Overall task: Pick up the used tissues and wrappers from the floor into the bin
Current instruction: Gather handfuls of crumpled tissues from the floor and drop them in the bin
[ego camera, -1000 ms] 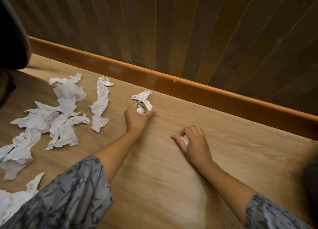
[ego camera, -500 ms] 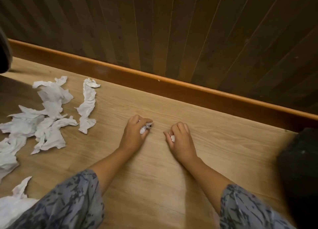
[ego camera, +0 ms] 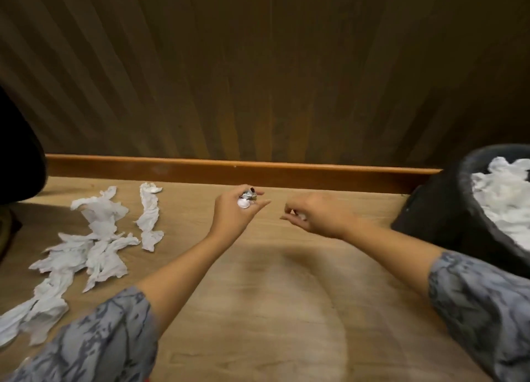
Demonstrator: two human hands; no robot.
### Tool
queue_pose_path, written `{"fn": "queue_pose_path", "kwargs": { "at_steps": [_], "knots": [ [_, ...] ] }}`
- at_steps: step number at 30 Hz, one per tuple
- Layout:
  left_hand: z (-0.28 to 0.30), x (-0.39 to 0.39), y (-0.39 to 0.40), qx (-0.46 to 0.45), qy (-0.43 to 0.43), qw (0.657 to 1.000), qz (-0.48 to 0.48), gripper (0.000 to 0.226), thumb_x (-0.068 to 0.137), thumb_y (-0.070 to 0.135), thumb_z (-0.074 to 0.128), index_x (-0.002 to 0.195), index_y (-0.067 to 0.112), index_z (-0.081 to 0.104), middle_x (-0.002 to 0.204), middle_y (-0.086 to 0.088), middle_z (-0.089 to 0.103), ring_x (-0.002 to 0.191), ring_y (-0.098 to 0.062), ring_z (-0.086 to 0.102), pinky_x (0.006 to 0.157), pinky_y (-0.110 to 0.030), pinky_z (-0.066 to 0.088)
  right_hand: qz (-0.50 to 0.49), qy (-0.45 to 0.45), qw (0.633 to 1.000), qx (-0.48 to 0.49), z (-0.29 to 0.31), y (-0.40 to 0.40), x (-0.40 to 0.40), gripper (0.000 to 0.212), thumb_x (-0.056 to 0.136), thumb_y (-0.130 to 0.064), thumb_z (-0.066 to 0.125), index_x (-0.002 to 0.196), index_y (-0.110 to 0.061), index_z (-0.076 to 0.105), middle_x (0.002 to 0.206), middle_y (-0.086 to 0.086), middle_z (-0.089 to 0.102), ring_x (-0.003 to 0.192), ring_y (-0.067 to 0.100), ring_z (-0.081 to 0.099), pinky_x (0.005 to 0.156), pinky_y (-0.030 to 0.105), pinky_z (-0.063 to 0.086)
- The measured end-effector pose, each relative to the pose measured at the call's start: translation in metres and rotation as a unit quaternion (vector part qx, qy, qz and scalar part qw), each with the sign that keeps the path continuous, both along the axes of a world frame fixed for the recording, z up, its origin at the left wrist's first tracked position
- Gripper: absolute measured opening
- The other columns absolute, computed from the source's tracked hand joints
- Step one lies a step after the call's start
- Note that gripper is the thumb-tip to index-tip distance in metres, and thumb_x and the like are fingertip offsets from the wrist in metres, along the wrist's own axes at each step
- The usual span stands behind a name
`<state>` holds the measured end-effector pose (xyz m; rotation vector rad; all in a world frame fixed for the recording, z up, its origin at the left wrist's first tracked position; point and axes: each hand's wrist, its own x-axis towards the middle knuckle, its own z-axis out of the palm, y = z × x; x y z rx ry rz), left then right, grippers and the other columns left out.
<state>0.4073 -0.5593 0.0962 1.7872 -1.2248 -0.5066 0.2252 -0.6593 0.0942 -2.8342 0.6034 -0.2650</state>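
Note:
My left hand [ego camera: 233, 211] is raised above the wooden floor, palm turned up, gripping a small crumpled wad of white tissue and shiny wrapper [ego camera: 247, 199]. To its right my right hand [ego camera: 314, 216] is curled around a small white tissue scrap [ego camera: 301, 217] that barely shows between the fingers. A dark bin [ego camera: 447, 209] stands at the right edge, tilted toward me, with white tissues [ego camera: 504, 198] heaped inside. Several crumpled white tissues [ego camera: 99, 238] lie scattered on the floor at the left, and one long twisted tissue [ego camera: 149, 216] lies apart from them.
A wooden skirting board [ego camera: 229, 170] runs along the base of the dark panelled wall behind my hands. A dark rounded object [ego camera: 20, 157] fills the left edge. Bare wooden floor [ego camera: 272, 310] lies between my forearms.
Both hands have lifted off the floor with their scraps and turned toward the right. The view has swung right, bringing the bin with tissues into sight.

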Motion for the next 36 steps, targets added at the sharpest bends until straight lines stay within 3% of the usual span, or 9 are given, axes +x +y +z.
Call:
{"fn": "queue_pose_path", "kwargs": {
  "at_steps": [5, 10, 15, 19, 23, 26, 31, 33, 36],
  "knots": [
    [0.080, -0.069, -0.016, -0.055, 0.085, 0.992, -0.069, 0.027, 0.086, 0.050, 0.061, 0.094, 0.025, 0.064, 0.080, 0.010, 0.065, 0.075, -0.006, 0.062, 0.060, -0.027, 0.051, -0.039, -0.119, 0.985, -0.121, 0.090, -0.016, -0.064, 0.031, 0.096, -0.033, 0.049, 0.074, -0.017, 0.063, 0.068, -0.005, 0.056, 0.058, 0.006, 0.047, 0.052, 0.014, 0.039],
    [0.117, -0.148, -0.047, -0.041, 0.225, 0.964, -0.135, 0.026, 0.099, 0.008, 0.038, 0.105, 0.033, 0.030, 0.092, -0.003, 0.046, 0.072, -0.013, 0.048, 0.057, -0.023, 0.041, -0.167, -0.236, 0.946, -0.144, 0.125, -0.021, -0.152, 0.028, 0.097, -0.024, 0.044, 0.075, -0.012, 0.055, 0.072, -0.003, 0.048, 0.062, 0.011, 0.046, 0.054, 0.021, 0.038],
    [0.121, -0.237, -0.070, -0.024, 0.072, 0.957, -0.281, 0.030, 0.093, -0.002, 0.041, 0.106, 0.013, 0.019, 0.097, -0.001, 0.038, 0.079, -0.003, 0.045, 0.064, -0.006, 0.042, -0.318, -0.300, 0.888, -0.144, 0.122, -0.022, -0.247, 0.018, 0.097, -0.017, 0.050, 0.086, -0.006, 0.059, 0.081, 0.005, 0.056, 0.076, 0.012, 0.050, 0.067, 0.012, 0.037],
    [0.107, -0.308, -0.091, -0.103, 0.043, 0.943, -0.315, 0.031, 0.086, -0.004, 0.047, 0.107, 0.015, 0.036, 0.110, -0.008, 0.047, 0.098, -0.017, 0.053, 0.088, -0.029, 0.049, -0.424, -0.363, 0.820, -0.127, 0.111, -0.023, -0.303, 0.020, 0.097, -0.021, 0.052, 0.086, -0.007, 0.062, 0.083, 0.004, 0.059, 0.080, 0.019, 0.054, 0.073, 0.031, 0.044],
    [0.082, -0.342, -0.117, 0.022, -0.248, 0.889, -0.384, 0.026, 0.087, 0.012, 0.052, 0.111, 0.017, 0.061, 0.128, -0.011, 0.055, 0.130, -0.031, 0.040, 0.116, -0.048, 0.019, -0.515, -0.069, 0.854, 0.025, 0.096, -0.025, -0.324, 0.058, 0.093, -0.060, 0.024, 0.125, -0.025, 0.057, 0.133, 0.007, 0.055, 0.128, 0.033, 0.041, 0.106, 0.052, 0.026],
    [0.074, -0.346, -0.121, 0.232, -0.427, 0.773, -0.408, 0.033, 0.093, 0.033, 0.048, 0.121, 0.019, 0.059, 0.150, -0.020, 0.034, 0.143, -0.049, 0.002, 0.112, -0.061, -0.013, -0.491, 0.211, 0.827, 0.172, 0.079, -0.019, -0.329, 0.073, 0.088, -0.076, 0.010, 0.153, -0.041, 0.006, 0.164, 0.001, -0.001, 0.147, 0.034, -0.015, 0.110, 0.060, -0.019],
    [0.100, -0.313, -0.118, 0.076, -0.212, 0.874, -0.430, 0.020, 0.085, 0.022, 0.062, 0.105, 0.017, 0.057, 0.141, -0.011, 0.045, 0.137, -0.031, 0.034, 0.109, -0.039, 0.032, -0.460, 0.298, 0.821, 0.163, 0.102, -0.018, -0.312, 0.097, 0.077, -0.088, 0.023, 0.152, -0.036, -0.008, 0.161, 0.007, -0.017, 0.144, 0.035, -0.025, 0.108, 0.063, -0.022],
    [0.114, -0.286, -0.116, 0.040, -0.156, 0.895, -0.415, 0.022, 0.084, 0.014, 0.061, 0.104, 0.020, 0.057, 0.124, -0.005, 0.056, 0.111, -0.017, 0.054, 0.084, -0.027, 0.046, -0.450, 0.255, 0.846, 0.126, 0.124, -0.021, -0.292, 0.100, 0.077, -0.085, 0.033, 0.154, -0.032, -0.004, 0.162, 0.009, -0.013, 0.145, 0.037, -0.021, 0.110, 0.064, -0.017],
    [0.133, -0.235, -0.104, 0.030, -0.150, 0.916, -0.372, 0.025, 0.088, 0.017, 0.060, 0.112, 0.021, 0.058, 0.128, 0.001, 0.056, 0.118, -0.011, 0.049, 0.089, -0.025, 0.043, -0.427, 0.094, 0.894, 0.097, 0.151, -0.025, -0.243, 0.079, 0.088, -0.067, 0.046, 0.152, -0.029, 0.020, 0.161, 0.008, 0.016, 0.147, 0.037, 0.010, 0.115, 0.062, 0.005]
  ]
}}
